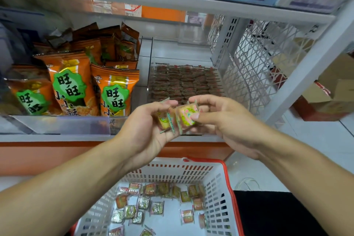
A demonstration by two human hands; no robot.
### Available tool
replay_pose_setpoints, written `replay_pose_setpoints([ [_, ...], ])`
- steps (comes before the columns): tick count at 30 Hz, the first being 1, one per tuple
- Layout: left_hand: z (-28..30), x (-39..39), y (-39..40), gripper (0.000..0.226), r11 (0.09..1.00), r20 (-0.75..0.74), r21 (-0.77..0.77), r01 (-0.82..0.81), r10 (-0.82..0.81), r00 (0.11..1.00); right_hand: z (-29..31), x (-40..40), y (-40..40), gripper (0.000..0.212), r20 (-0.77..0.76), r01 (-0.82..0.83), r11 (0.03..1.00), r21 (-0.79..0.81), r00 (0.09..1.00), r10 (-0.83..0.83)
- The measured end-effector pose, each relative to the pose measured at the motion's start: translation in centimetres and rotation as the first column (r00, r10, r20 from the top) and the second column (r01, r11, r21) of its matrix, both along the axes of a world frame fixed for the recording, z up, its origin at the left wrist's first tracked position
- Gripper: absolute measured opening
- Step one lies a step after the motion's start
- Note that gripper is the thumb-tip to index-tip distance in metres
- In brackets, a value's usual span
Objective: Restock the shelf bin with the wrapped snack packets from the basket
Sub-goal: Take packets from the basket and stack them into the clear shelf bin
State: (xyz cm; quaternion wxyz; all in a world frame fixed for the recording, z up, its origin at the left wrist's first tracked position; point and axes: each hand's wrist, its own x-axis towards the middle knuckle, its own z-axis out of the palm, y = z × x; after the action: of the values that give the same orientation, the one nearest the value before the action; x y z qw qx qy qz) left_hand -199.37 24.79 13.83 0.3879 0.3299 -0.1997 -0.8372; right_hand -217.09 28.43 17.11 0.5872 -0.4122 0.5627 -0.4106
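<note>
Part-done: shelf bin point(183, 82) holds rows; left hand point(147, 126) and right hand point(216, 119) pinch snack packets point(178, 119) before it; basket point(220, 188) below keeps many.

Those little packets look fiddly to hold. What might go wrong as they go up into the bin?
1. The left hand and right hand share a loose bunch of packets standing on edge; one could slip from the grip and probably fall back into the basket, or onto the floor.
2. The clear bin already holds tidy rows, so dropped packets may disturb them.
</note>
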Motion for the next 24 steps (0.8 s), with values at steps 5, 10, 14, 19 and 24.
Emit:
replay_pose_setpoints([
  [5, 0.3, 0.1, 0.0, 0.023, 1.000, -0.004, -0.028, 0.012, -0.012, 1.000, -0.5, 0.4, 0.9, 0.028, -0.049, -0.030, 1.000, -0.008, 0.998, 0.030],
  [10, 0.4, 0.0, 0.3, 0.034, 0.997, 0.049, -0.079, -0.015, 0.018, 0.999, -0.9, 0.4, 1.2, 0.033, 0.072, -0.064, 0.998, 0.004, 0.995, 0.064],
  [14, 0.6, -0.1, 0.4, 0.037, 0.983, 0.077, -0.165, -0.075, 0.089, 0.993, -0.9, 0.6, 1.1, 0.035, 0.339, -0.042, 0.990, 0.132, 0.941, -0.005],
  [19, 0.4, -0.6, 1.3, 0.043, 0.936, 0.159, -0.343, -0.081, 0.143, 0.977, -1.5, 2.3, 1.6, 0.034, 0.488, -0.104, 0.979, 0.176, 0.873, 0.005],
  [24, -0.1, -0.5, 1.5, 0.037, 0.880, 0.288, -0.475, 0.028, 0.125, 0.949, -1.2, 2.8, 1.5, 0.037, 0.563, -0.058, 0.994, 0.090, 0.826, -0.003],
])
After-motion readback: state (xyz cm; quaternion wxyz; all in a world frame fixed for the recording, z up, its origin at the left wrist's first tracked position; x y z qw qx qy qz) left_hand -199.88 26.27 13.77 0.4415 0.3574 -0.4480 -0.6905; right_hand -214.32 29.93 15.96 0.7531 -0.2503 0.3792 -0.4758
